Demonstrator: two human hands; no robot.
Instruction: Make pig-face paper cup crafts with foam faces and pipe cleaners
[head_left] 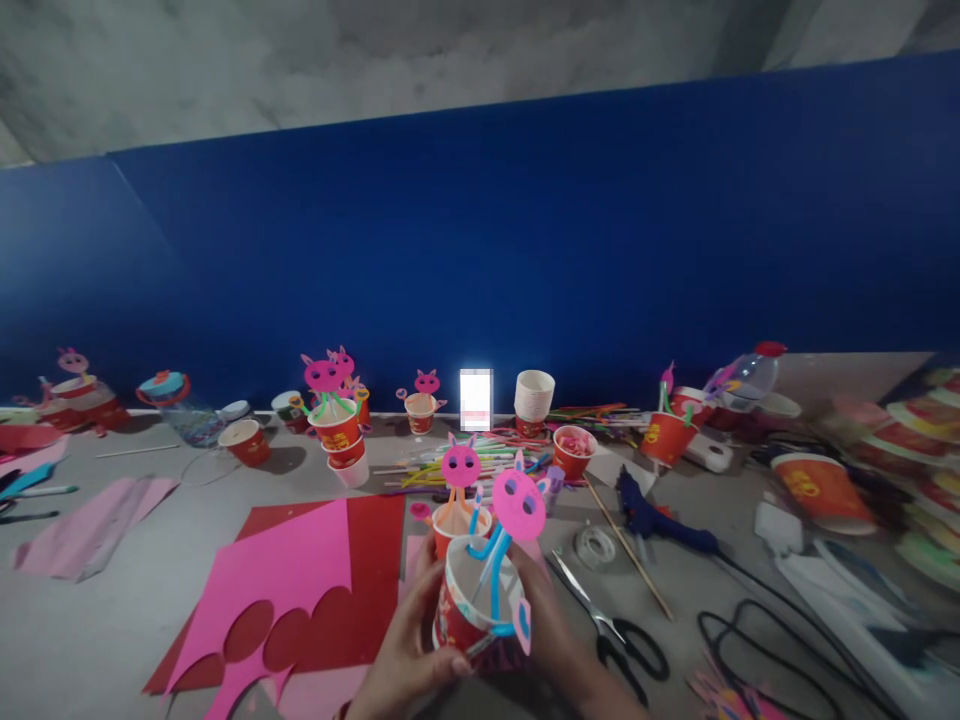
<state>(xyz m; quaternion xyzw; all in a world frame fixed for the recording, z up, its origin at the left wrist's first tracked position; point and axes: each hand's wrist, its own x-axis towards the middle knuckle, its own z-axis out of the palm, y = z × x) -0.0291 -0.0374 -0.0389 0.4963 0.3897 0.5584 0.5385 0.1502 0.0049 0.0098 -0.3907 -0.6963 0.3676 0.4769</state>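
A red-and-white paper cup (459, 610) is tilted towards me between my two hands. Blue pipe cleaners (496, 585) rise from it, carrying a bright pink paper face (519, 504) with ears and dark eyes. My left hand (416, 630) wraps the cup's left side, thumb across the front. Along its right side lies my right hand (541, 605), its fingers partly hidden behind the cup. Just beyond is a second cup (441, 541) with a pink face (460, 466) on orange stems; whether my fingertips touch it I cannot tell.
Cut pink paper (292, 550) lies over a red sheet (379, 560) on the left. To the right are scissors (600, 612), a tape roll (595, 547), a wooden stick (630, 547) and a blue glue gun (660, 522). Pipe cleaners (480, 462) and stacked cups (534, 395) stand further back.
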